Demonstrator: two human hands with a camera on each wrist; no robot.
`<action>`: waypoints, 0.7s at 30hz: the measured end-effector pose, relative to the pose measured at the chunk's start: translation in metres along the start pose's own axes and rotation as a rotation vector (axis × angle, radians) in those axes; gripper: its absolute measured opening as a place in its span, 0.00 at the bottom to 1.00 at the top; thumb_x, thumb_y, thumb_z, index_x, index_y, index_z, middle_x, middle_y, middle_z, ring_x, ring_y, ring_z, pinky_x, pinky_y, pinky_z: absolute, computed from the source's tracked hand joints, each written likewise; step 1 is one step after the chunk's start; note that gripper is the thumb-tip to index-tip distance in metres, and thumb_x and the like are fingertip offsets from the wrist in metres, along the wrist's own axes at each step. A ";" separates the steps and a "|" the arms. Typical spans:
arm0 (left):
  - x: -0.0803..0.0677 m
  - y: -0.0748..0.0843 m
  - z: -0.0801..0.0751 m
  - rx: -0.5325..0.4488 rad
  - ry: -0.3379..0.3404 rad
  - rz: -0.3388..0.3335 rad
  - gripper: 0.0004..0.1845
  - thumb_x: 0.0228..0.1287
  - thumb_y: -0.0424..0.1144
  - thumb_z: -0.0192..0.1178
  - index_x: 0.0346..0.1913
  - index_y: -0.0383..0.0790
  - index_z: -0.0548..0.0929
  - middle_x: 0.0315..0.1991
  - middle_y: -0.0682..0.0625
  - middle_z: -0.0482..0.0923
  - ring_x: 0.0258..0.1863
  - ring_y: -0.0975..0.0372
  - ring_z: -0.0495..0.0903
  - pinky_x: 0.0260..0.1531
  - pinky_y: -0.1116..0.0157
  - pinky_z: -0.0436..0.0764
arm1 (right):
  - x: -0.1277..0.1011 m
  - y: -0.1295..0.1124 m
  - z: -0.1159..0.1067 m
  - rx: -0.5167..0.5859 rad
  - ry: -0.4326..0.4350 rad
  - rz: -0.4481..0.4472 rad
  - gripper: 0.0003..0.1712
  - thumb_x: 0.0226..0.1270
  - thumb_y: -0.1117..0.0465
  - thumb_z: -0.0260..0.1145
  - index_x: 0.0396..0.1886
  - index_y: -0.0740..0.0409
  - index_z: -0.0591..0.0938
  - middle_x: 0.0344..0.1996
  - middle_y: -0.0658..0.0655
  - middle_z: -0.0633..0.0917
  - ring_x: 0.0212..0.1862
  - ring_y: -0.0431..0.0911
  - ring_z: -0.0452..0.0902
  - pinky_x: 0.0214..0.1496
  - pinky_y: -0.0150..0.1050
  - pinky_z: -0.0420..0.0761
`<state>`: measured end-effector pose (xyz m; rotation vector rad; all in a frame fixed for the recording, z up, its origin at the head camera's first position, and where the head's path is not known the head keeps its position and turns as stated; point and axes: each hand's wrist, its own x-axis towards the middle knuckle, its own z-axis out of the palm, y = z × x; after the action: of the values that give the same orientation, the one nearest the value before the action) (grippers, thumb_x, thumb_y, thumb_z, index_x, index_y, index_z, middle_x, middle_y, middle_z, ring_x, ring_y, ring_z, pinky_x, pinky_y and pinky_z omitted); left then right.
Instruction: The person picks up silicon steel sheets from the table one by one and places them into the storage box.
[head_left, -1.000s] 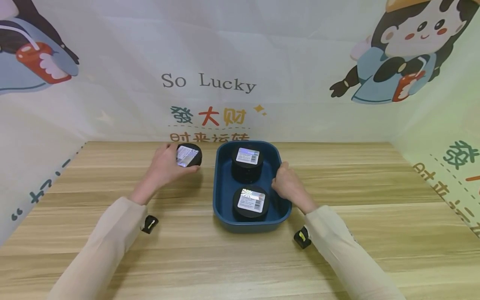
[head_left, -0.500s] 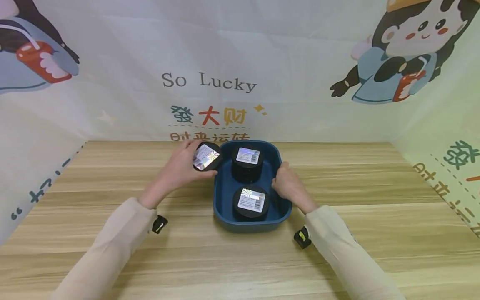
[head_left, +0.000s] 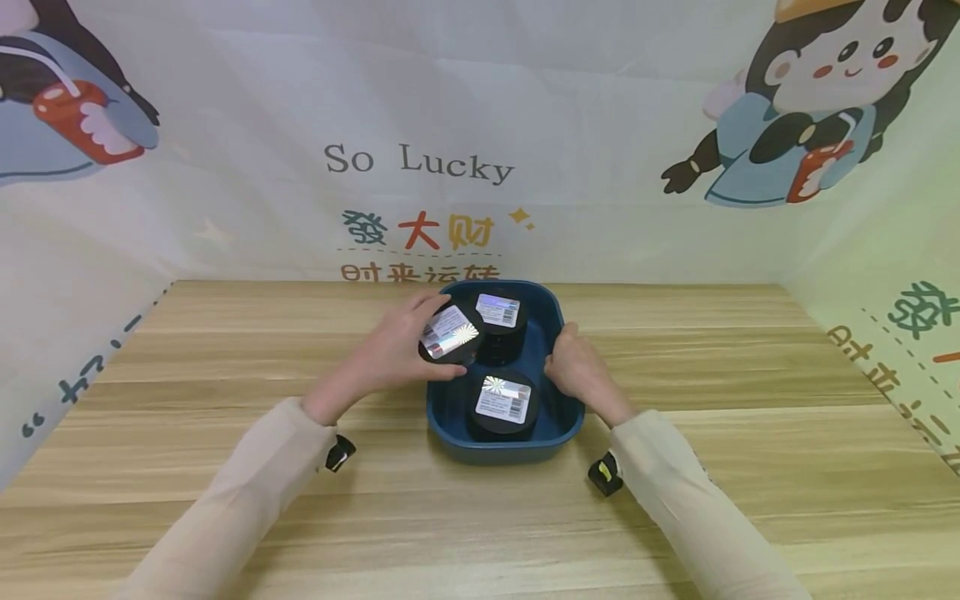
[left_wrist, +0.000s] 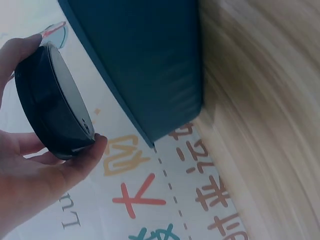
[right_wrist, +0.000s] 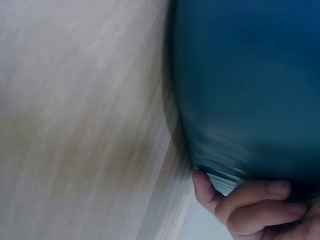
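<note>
Tin [head_left: 450,334] tilted, pinched in left hand [head_left: 390,350] over tray's [head_left: 450,396] left rim; right hand [head_left: 576,367] grips right rim.

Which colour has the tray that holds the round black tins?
Dark blue tray; the head view shows it best.

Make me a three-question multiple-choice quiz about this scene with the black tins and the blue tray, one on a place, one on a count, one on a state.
1. Where is the tin in the left hand?
A over the tray's left rim
B on the table
C under the tray

2. How many black tins lie in the blue tray?
A none
B two
C four

3. What is the right hand doing?
A gripping the tray's right rim
B lifting a tin
C resting flat

A: the held tin hangs above the rim.
B: two lie inside.
A: fingers curl round the rim.
</note>
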<state>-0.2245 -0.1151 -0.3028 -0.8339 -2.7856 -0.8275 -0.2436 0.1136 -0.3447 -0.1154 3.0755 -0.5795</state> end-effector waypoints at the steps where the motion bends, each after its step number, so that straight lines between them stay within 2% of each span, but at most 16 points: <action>1: 0.000 0.001 0.002 0.001 -0.009 0.006 0.47 0.38 0.47 0.71 0.61 0.28 0.61 0.59 0.36 0.62 0.54 0.48 0.66 0.52 0.53 0.67 | 0.000 0.000 0.000 -0.003 0.001 -0.002 0.23 0.54 0.67 0.55 0.45 0.78 0.62 0.22 0.69 0.77 0.26 0.56 0.76 0.26 0.44 0.74; 7: 0.002 0.005 0.010 0.001 -0.051 0.055 0.47 0.38 0.48 0.71 0.60 0.28 0.62 0.58 0.37 0.63 0.54 0.49 0.67 0.53 0.54 0.67 | 0.000 0.000 0.000 -0.005 -0.001 0.009 0.23 0.55 0.66 0.55 0.46 0.78 0.62 0.24 0.70 0.77 0.27 0.57 0.76 0.28 0.45 0.75; 13: 0.004 0.011 0.016 -0.012 -0.121 0.047 0.46 0.39 0.49 0.70 0.60 0.31 0.63 0.59 0.39 0.63 0.53 0.52 0.67 0.52 0.57 0.68 | 0.001 0.000 0.001 -0.008 0.010 0.008 0.21 0.55 0.66 0.55 0.44 0.78 0.62 0.25 0.71 0.77 0.29 0.58 0.77 0.30 0.47 0.75; 21: 0.006 0.017 0.025 -0.014 -0.202 0.084 0.45 0.40 0.49 0.70 0.61 0.33 0.63 0.59 0.40 0.63 0.54 0.53 0.66 0.54 0.57 0.66 | 0.000 0.000 0.000 -0.008 0.012 -0.002 0.22 0.54 0.66 0.56 0.44 0.78 0.63 0.25 0.72 0.77 0.29 0.58 0.77 0.30 0.47 0.75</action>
<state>-0.2195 -0.0869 -0.3140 -1.0856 -2.8942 -0.7904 -0.2437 0.1136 -0.3450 -0.1159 3.0899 -0.5704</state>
